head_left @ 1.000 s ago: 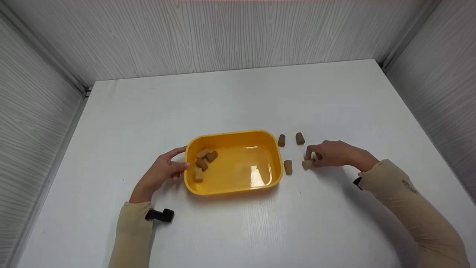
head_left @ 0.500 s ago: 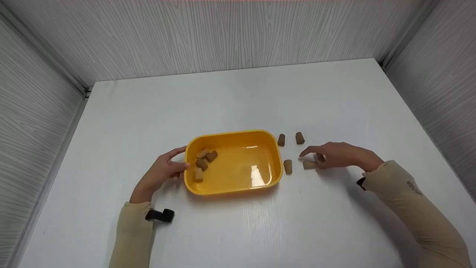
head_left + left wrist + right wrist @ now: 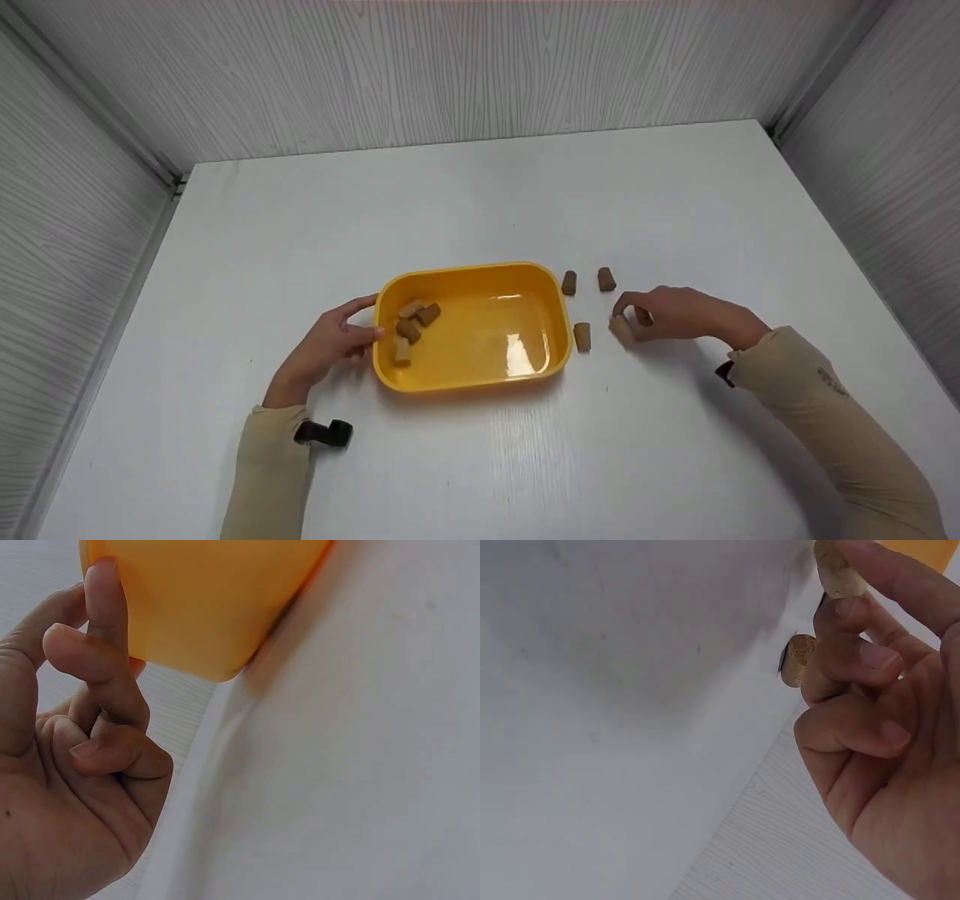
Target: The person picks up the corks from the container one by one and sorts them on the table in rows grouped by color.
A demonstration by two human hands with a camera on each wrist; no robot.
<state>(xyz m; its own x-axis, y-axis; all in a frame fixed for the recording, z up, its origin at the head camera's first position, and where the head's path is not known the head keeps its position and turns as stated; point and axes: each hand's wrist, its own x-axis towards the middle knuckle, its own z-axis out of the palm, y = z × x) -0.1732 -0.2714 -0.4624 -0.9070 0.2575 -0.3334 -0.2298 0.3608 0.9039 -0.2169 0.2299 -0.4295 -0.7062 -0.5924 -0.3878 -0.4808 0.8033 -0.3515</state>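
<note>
My left hand (image 3: 330,343) holds the left end of a yellow plastic tray (image 3: 469,381), its thumb over the rim and other fingers along the outside. In the left wrist view, fingertips meet the tray's wall (image 3: 202,615). Several brown corks (image 3: 408,330) lie inside at the tray's left end. To the right of the tray, my right hand (image 3: 675,313) pinches a light cork (image 3: 621,330) at the table. The right wrist view has that cork (image 3: 840,571) between thumb and finger, its upper end cut off by the frame. Another cork (image 3: 799,660) shows behind the curled fingers.
Three more corks lie on the white table (image 3: 480,465) by the tray's right end: one near the far corner (image 3: 570,283), one farther right (image 3: 606,279), and a lighter cork (image 3: 583,337) close beside the rim. Grey wood-grain panels (image 3: 450,75) border the table.
Half a second ago the right index finger was stretched out above the light cork. Now it has curled down onto the cork, which has turned and tilted. The left hand and tray have not moved.
</note>
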